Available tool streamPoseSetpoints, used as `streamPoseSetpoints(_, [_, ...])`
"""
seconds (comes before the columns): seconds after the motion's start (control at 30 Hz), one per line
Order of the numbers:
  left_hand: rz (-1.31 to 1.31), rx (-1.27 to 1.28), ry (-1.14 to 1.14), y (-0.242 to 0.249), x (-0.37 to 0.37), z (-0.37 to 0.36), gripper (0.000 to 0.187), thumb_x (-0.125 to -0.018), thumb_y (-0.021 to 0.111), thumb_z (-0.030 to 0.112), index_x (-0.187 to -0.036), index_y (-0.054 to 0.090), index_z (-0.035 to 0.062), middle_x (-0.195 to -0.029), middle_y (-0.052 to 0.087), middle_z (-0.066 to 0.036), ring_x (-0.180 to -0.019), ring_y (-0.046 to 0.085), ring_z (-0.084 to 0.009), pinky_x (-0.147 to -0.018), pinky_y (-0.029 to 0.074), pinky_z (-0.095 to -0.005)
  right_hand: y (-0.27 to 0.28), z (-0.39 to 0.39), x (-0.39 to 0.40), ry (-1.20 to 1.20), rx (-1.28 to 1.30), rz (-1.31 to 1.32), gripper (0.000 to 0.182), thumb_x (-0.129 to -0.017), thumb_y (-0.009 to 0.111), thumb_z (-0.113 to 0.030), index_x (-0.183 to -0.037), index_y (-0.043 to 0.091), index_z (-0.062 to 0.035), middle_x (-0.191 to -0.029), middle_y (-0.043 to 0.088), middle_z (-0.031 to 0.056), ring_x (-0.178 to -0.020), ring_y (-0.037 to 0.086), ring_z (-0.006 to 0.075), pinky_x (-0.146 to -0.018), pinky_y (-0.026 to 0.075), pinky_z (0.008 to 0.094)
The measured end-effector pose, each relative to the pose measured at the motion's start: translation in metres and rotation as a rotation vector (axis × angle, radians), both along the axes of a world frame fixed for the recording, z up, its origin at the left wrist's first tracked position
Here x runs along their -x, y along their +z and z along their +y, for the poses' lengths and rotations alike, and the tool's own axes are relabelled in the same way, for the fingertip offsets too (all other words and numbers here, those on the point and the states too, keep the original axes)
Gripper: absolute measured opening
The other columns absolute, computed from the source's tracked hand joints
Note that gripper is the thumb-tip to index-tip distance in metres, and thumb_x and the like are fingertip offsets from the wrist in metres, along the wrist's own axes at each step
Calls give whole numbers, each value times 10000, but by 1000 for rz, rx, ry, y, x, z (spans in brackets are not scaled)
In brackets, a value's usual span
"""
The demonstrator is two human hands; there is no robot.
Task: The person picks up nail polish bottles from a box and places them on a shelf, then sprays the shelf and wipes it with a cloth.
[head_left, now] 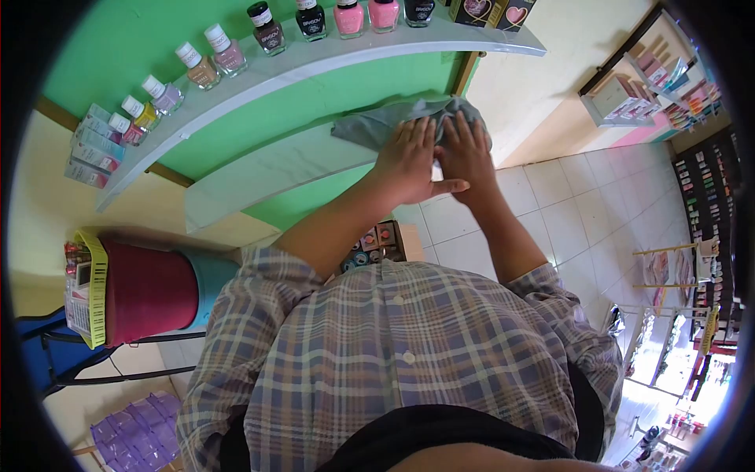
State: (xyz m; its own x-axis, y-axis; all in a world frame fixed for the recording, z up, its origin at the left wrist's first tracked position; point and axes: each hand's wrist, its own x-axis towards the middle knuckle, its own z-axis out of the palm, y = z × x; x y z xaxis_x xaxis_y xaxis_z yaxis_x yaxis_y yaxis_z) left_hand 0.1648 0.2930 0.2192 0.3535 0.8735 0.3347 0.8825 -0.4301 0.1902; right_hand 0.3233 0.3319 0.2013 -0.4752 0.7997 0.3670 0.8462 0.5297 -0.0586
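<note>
A grey cloth (358, 127) lies bunched at the right end of a white marbled shelf (259, 173). My left hand (409, 157) rests on the cloth with its fingers stretched out flat and the thumb pointing right. Beside it, my right hand (465, 153) also lies on the cloth, fingers extended. The two hands are close together, and the cloth under them hides the shelf's end. Neither hand's fingers are wrapped round anything.
Above is a shelf (314, 63) with several nail polish bottles (267, 30) and small boxes (94, 149). A red bin (149, 293) and yellow basket (93, 289) stand left. A box of small items (385, 240) sits below my forearms. Display racks (668, 275) are at right.
</note>
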Motion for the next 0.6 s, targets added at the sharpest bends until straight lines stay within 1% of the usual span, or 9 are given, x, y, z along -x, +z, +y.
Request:
streamPoseSetpoints(0.1, [41,72,53,11,24,-27,1154,-772,490,801,-1405,292,-144,-1452,340,-326,-1363,336,-441,-1149,227,-503,8,-24,30,-1,98,56,589,-947,522,-372,-1441,395,-78,-1527,301,187,-1384,260,486,-1129,245,562])
streamPoseSetpoints(0.13, [51,53,80,14,22,-38,1103,-800,517,751,-1406,292,-143,-1449,357,-312,-1364,342,-426,-1147,232,-501,11,-29,23,-14,50,48,609,-937,524,-404,-1442,397,-89,-1525,312,179,-1383,268,481,-1129,249,559])
streamPoseSetpoints(0.17, [55,50,70,11,31,-43,1103,-800,517,751,-1406,292,-143,-1449,357,-312,-1364,342,-426,-1147,232,-501,11,-30,26,-25,48,52,609,-937,524,-404,-1442,397,-89,-1525,312,179,-1383,268,481,-1129,249,559])
streamPoseSetpoints(0.23, [27,17,160,3,53,-48,1142,-777,486,799,-1381,335,-158,-1415,398,-324,-1334,386,-433,-1135,253,-507,10,-27,37,179,3,110,627,-927,527,-459,-1422,433,-85,-1495,370,174,-1361,311,476,-1119,268,551])
streamPoseSetpoints(0.37, [36,38,135,7,62,-51,1127,-798,477,783,-1387,318,-165,-1427,380,-332,-1338,372,-449,-1135,252,-511,10,-31,49,234,-48,136,587,-945,496,-446,-1412,450,-93,-1470,407,173,-1334,354,475,-1111,286,538])
streamPoseSetpoints(0.43, [104,31,139,6,62,-42,1153,-789,478,793,-1393,299,-173,-1439,357,-339,-1349,358,-449,-1139,246,-509,11,-28,46,239,-62,141,563,-950,489,-437,-1399,466,-98,-1455,427,172,-1319,381,469,-1103,303,531])
streamPoseSetpoints(0.5, [90,57,144,5,66,-33,1173,-777,479,805,-1396,290,-174,-1449,340,-339,-1361,344,-442,-1144,242,-499,11,-22,46,211,-67,111,545,-960,501,-405,-1420,438,-119,-1452,434,142,-1321,388,443,-1095,327,510])
streamPoseSetpoints(0.53, [85,75,148,6,63,-28,1194,-765,480,817,-1399,281,-175,-1459,323,-339,-1372,331,-434,-1150,238,-489,6,-15,40,188,-130,102,531,-964,497,-404,-1412,450,-122,-1446,446,142,-1317,408,424,-1083,348,500])
streamPoseSetpoints(0.6, [91,73,130,6,53,-17,1221,-750,464,840,-1403,273,-174,-1467,311,-335,-1381,319,-428,-1154,234,-477,5,-2,27,147,-101,113,531,-964,496,-407,-1409,454,-120,-1450,445,142,-1324,407,412,-1083,349,495])
